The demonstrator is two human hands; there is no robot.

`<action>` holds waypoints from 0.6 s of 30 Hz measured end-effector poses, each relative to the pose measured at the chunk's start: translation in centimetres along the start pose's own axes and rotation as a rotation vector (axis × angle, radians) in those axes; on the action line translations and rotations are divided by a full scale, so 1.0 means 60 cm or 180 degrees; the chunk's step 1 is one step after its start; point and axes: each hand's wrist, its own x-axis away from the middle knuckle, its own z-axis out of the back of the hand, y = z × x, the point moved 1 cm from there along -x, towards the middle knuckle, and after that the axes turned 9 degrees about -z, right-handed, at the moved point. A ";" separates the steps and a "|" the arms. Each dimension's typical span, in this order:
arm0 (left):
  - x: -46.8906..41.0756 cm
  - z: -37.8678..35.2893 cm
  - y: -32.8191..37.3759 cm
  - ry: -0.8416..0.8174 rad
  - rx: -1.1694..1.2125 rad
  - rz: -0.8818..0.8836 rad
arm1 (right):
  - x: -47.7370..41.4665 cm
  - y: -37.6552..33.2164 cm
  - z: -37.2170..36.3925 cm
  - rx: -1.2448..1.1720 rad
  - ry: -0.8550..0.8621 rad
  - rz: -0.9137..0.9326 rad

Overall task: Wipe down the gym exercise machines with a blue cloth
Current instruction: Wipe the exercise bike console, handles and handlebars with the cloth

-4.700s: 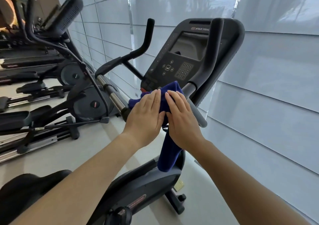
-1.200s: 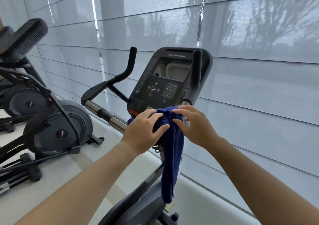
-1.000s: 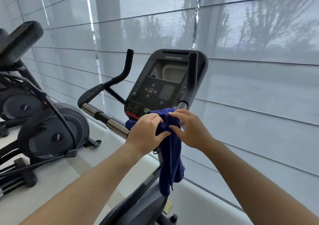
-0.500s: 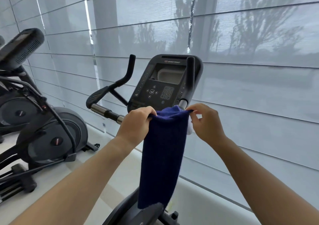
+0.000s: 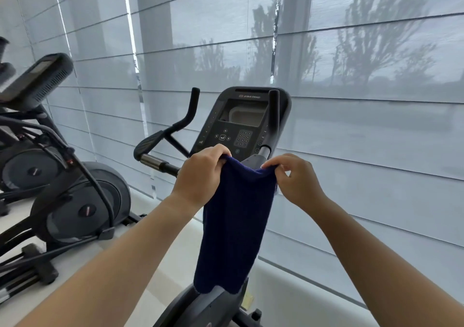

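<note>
Left grip (image 5: 200, 173) and right grip (image 5: 294, 179) level and apart, each curled in a pinch.

Sheer blinds (image 5: 351, 130), pale, perhaps tiled floor (image 5: 75, 260)

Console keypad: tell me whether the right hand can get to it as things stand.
Probably yes. The right hand, pinching a top corner of the blue cloth, hangs just below and right of the keypad; only the upright handle grip stands near that path. The cloth would come along.
</note>
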 end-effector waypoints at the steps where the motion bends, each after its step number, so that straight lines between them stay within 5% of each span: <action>1: -0.005 0.000 0.001 0.0005 -0.0036 -0.0017 | -0.003 -0.004 0.004 0.0020 0.0077 0.0006; 14: -0.121 -0.079 -0.104 0.0188 -0.0367 0.0341 | -0.161 0.003 -0.059 0.0503 0.0541 0.0459; 18: -0.096 -0.152 -0.122 -0.0404 -0.0832 0.0408 | -0.185 0.069 -0.112 0.1302 -0.0224 0.0296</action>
